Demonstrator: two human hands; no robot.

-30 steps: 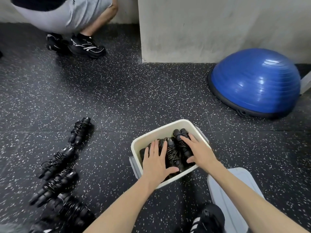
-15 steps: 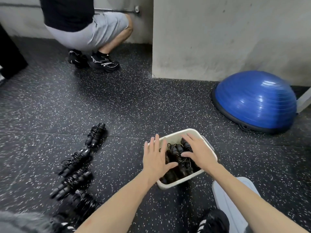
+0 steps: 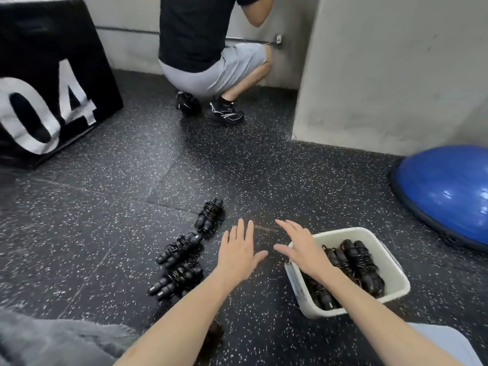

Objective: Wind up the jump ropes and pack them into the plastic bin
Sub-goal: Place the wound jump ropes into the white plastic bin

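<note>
A white plastic bin (image 3: 393, 270) stands on the floor at the right, with several wound black jump ropes (image 3: 353, 262) packed inside. Three more wound ropes lie in a row on the floor to its left: the far one (image 3: 209, 214), the middle one (image 3: 179, 247) and the near one (image 3: 174, 280). My left hand (image 3: 239, 253) hovers flat with fingers spread over bare floor between the row and the bin, holding nothing. My right hand (image 3: 301, 247) is also spread and empty, over the bin's left rim.
A blue half-ball trainer (image 3: 446, 191) sits at the right. A person (image 3: 208, 48) crouches at the back by the wall, beside a grey pillar (image 3: 396, 70). A black padded box marked 04 (image 3: 47, 83) stands at the left. My grey-clad knee (image 3: 52, 339) fills the bottom left.
Both hands have lifted off the ropes in the bin and moved left, toward the row on the floor. The view has swung up and left.
</note>
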